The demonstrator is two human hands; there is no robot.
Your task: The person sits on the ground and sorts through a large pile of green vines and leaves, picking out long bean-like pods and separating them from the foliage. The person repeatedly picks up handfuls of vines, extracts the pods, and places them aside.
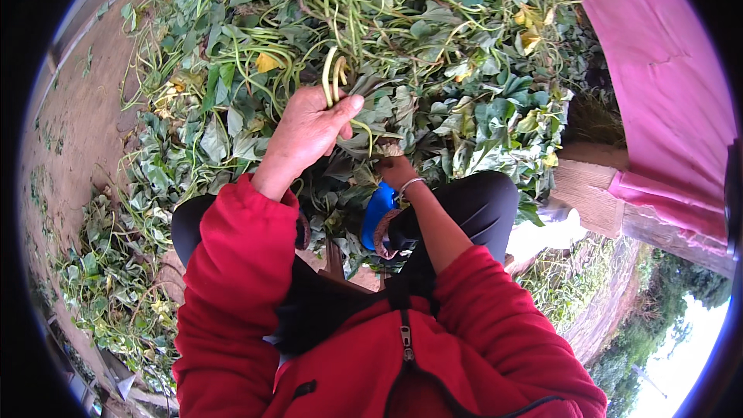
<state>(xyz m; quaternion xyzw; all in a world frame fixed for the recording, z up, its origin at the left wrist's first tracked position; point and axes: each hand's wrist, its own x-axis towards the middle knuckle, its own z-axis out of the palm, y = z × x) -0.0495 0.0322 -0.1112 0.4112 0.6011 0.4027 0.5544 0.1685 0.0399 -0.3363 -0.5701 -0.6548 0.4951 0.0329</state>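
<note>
My left hand point(310, 122) is closed around a few cut pale-green vine stems point(329, 78), pinched between thumb and fingers. Their ends stick up past the fist, and a thin stalk curves out below the thumb. Lower and to the right, my right hand point(397, 171), with a metal bangle at the wrist, reaches into the leaves between my knees. A withered leaf point(390, 150) lies at its fingertips, but foliage hides most of its fingers. Both hands are over a thick heap of leafy vines point(360, 17), apparently sweet potato, with wilted green and some yellow leaves.
A blue shoe point(378, 215) shows beneath my right wrist. To the right, pink sheeting point(662, 58) hangs beside a wooden beam point(586, 188). Bare earth point(87, 104) with scattered leaves stretches along the left, where another pile of vines point(116, 290) lies.
</note>
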